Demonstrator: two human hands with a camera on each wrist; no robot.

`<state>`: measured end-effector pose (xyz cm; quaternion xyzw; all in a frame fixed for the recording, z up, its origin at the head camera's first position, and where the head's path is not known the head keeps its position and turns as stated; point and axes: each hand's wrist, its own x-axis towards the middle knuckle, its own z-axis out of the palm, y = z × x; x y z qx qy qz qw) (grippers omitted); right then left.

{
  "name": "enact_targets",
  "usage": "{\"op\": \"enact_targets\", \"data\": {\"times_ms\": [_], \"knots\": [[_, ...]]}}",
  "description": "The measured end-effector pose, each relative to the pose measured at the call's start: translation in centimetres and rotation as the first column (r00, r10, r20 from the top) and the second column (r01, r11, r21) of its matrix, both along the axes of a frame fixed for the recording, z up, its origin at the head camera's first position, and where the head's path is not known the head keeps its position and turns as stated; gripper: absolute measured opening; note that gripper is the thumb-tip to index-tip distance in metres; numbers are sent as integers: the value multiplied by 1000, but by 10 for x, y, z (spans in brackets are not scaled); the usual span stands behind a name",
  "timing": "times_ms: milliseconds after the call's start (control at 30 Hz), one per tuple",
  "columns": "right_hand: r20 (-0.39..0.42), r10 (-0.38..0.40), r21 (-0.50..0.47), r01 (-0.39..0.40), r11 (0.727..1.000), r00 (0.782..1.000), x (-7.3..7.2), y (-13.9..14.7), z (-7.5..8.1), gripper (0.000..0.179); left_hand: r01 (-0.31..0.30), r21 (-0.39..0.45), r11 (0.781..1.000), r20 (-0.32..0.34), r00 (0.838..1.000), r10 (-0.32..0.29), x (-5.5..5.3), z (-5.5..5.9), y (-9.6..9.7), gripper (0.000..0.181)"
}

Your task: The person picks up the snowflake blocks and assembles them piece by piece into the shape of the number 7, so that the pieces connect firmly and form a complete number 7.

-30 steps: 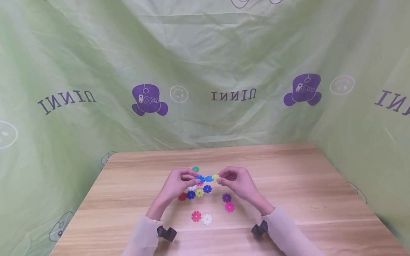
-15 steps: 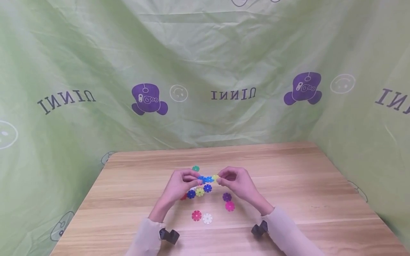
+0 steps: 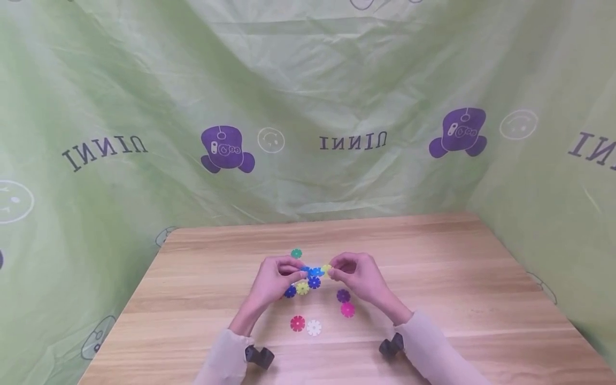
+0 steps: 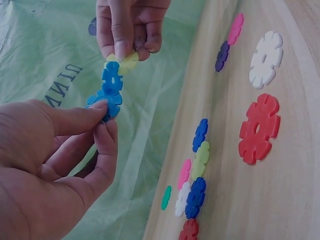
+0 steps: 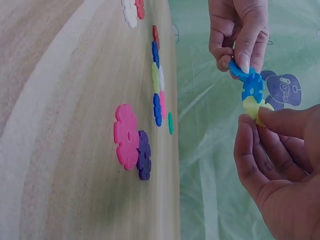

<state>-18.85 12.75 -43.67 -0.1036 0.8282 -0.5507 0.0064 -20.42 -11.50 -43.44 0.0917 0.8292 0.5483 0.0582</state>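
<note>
Over the table, both hands hold a short chain of three notched snowflake discs. My left hand (image 3: 272, 279) pinches the blue snowflake disc (image 4: 115, 99) at one end between thumb and fingers. A second blue disc (image 5: 253, 89) forms the middle, slotted between its neighbours at an angle. At the other end, my right hand (image 3: 360, 274) pinches the yellow snowflake disc (image 5: 251, 106), thumb on one face and fingers behind. In the head view, fingertips cover part of both end discs.
Loose discs lie on the wooden table (image 3: 433, 278): green (image 3: 296, 253), dark blue (image 3: 290, 291), yellow-green (image 3: 302, 289), purple (image 3: 343, 295), bright pink (image 3: 347, 309), red (image 3: 297, 323) and white (image 3: 314, 328) among them. A green printed cloth (image 3: 308, 182) surrounds the table.
My left hand has shifted slightly right, and its blue disc has turned from face-on toward edge-on. The right hand has barely moved and keeps its grip on the yellow disc.
</note>
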Motion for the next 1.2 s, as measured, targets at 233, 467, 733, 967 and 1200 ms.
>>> {"op": "enact_targets", "data": {"times_ms": [233, 467, 733, 967, 1200], "knots": [[-6, -12, 14, 13, 1000, 1000, 2, -2, -3, 12, 7, 20, 1000, -12, 1000, -7, 2, -4, 3, 12], [-20, -16, 35, 17, 999, 1000, 4, -3, -2, 11, 17, 34, 999, -17, 1000, -16, 2, -6, 5, 13], [-14, -21, 33, 22, 999, 1000, 2, -2, -2, 12, 10, 26, 1000, -13, 1000, -10, 2, -8, 4, 17], [-27, -13, 3, 13, 1000, 1000, -2, 1, -1, 13, -15, 55, 998, -24, 1000, 17, 1, -7, 5, 18], [-25, 9, -18, -9, 1000, 1000, -2, 2, 1, 14, -18, -14, 1000, -32, 999, 18, 2, -1, -5, 28]]}}
